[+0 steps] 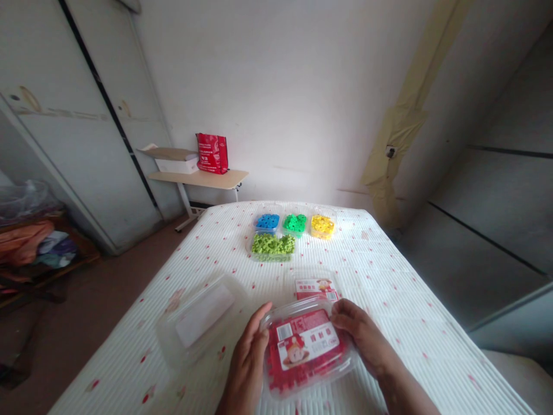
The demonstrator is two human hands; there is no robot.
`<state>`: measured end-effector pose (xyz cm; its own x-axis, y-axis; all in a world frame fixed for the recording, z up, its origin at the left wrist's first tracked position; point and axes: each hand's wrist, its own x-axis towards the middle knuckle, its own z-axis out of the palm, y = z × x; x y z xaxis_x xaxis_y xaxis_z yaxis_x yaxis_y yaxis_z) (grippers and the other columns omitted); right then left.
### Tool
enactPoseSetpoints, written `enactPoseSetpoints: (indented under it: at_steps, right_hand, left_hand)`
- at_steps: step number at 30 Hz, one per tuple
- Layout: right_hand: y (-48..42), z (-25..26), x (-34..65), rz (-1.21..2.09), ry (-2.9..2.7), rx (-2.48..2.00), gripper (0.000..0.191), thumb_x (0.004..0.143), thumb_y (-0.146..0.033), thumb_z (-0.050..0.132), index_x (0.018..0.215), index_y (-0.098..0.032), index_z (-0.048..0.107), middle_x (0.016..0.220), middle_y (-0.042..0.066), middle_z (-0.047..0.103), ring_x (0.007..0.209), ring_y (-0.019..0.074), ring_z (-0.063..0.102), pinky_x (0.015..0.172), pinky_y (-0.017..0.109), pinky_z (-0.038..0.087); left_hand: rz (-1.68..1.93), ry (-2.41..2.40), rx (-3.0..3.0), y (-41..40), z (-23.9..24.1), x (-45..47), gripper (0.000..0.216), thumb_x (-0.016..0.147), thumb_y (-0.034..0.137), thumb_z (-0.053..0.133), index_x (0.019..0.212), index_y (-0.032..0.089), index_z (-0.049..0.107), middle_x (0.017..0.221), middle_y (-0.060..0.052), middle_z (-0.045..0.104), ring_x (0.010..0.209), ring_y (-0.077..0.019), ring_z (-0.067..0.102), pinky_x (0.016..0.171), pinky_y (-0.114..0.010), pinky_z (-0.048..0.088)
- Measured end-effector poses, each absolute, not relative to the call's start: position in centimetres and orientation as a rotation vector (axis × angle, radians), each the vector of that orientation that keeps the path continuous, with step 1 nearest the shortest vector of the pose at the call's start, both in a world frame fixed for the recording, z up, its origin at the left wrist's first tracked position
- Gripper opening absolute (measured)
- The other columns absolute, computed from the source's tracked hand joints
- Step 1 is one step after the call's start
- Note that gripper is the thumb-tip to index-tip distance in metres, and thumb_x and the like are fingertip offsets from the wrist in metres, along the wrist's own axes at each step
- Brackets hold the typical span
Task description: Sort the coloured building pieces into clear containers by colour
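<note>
A clear plastic clamshell box (276, 387) of red pieces, with a printed label (309, 346) on its lid, is near the front of the table. My left hand (248, 360) is closed along its left side, the thumb at the upper left edge. At the upper right corner, my right hand (360, 331) grips the rim with its fingers bent over it. Just behind lies another clear lid or box with a label (317, 286), partly hidden by the held box. To the left of my hands, a translucent plastic container (203, 317) rests on the tablecloth.
Farther back stand clear boxes of blue pieces (267, 222), green pieces (295, 223), yellow pieces (322, 225) and light green pieces (273, 246). A patterned white cloth (194, 271) covers the table. Beyond, a side table (216, 179) holds a red bag (212, 153) and a white box (176, 165).
</note>
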<state>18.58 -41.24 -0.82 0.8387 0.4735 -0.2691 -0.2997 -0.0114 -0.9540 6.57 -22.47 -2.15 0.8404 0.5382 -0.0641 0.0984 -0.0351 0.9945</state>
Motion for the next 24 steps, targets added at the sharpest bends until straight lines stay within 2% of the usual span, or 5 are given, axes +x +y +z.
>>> enactPoseSetpoints:
  at_steps: [3,11,17,20,24]
  right_hand:
    - [-41.5,-0.6,18.5,0.651,-0.161,-1.429,0.015,0.066,-0.026,0.062,0.07,-0.018,0.05,0.061,-0.006,0.049,0.053,0.0083,0.042,0.05,0.021,0.028]
    - [-41.4,-0.3,18.3,0.605,-0.177,-1.415,0.019,0.065,-0.028,0.066,0.075,-0.018,0.055,0.062,-0.006,0.052,0.053,0.0081,0.044,0.051,0.021,0.03]
    - [-41.7,-0.2,18.1,0.558,-0.166,-1.424,0.028,0.064,-0.033,0.071,0.085,-0.018,0.059,0.073,-0.003,0.06,0.06,0.0112,0.052,0.055,0.023,0.037]
    - [-41.7,0.0,18.1,0.542,-0.175,-1.435,0.031,0.065,-0.036,0.071,0.088,-0.018,0.061,0.078,0.0,0.063,0.065,0.0141,0.056,0.059,0.025,0.04]
    - [-41.7,-0.1,18.3,0.513,-0.186,-1.544,0.034,0.066,-0.039,0.07,0.09,-0.017,0.064,0.073,0.001,0.062,0.065,0.0154,0.056,0.059,0.027,0.041]
  left_hand:
    - [0.351,0.465,1.589,-22.3,-2.4,6.7,0.043,0.084,0.04,0.042,0.119,0.02,0.055,0.128,-0.006,0.053,0.122,-0.0241,0.043,0.106,-0.041,0.027]
    - [0.338,0.435,1.607,-22.2,-3.2,6.7,0.042,0.087,0.039,0.04,0.123,0.021,0.052,0.133,-0.004,0.049,0.126,-0.0216,0.038,0.109,-0.039,0.023]
    - [0.34,0.489,1.562,-22.6,-2.3,6.8,0.047,0.084,0.043,0.046,0.124,0.019,0.051,0.132,-0.006,0.049,0.126,-0.0225,0.039,0.107,-0.038,0.027]
    - [0.345,0.496,1.621,-22.5,-2.1,6.8,0.045,0.083,0.045,0.045,0.119,0.019,0.055,0.127,-0.007,0.053,0.123,-0.0234,0.043,0.106,-0.039,0.028]
    - [0.388,0.488,1.676,-22.2,-2.4,6.9,0.043,0.082,0.046,0.047,0.113,0.019,0.059,0.122,-0.007,0.057,0.118,-0.0245,0.047,0.105,-0.038,0.029]
